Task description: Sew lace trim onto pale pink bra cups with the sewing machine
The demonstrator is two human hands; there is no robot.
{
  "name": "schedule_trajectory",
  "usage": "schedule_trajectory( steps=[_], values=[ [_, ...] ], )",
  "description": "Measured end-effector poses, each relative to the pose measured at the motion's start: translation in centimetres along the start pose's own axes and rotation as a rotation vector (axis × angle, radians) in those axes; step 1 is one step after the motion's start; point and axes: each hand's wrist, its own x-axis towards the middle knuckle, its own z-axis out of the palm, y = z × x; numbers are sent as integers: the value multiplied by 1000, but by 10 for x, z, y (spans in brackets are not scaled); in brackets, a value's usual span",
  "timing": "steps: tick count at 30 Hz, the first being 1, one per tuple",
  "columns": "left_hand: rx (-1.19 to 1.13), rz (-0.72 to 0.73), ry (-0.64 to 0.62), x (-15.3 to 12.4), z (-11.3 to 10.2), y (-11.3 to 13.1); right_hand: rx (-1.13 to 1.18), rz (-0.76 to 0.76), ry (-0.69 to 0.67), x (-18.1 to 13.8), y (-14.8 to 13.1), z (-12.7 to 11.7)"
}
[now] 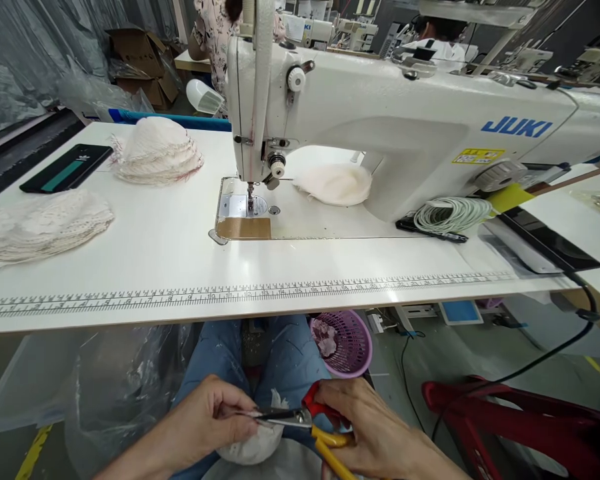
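Just past the table's front edge in the head view, over the jeans-clad lap, the left hand has its thumb and fingers closed in a pinch on a white fabric piece, while the right hand is curled around the red and yellow handles of the scissors, whose blades point to the left fingertips at the cloth's upper edge. Up on the table, two stacks of pale cloth pieces lie left of the sewing machine, with another pale piece under its arm; a purple basket stands on the floor beside the knee.
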Motion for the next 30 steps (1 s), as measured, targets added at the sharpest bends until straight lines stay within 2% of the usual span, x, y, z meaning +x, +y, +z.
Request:
schedule_trajectory(
  steps=[6,19,27,30],
  values=[
    [-13,31,-14,-1,1,-1,-53,-26,-6,3,-3,1],
    [-29,35,0,3,0,-4,6,-32,-36,6,0,2],
    [-44,48,10,6,-1,-7,12,-117,43,7,13,15],
    [-66,41,14,7,-2,-6,46,-106,52,7,15,15]
  ],
)
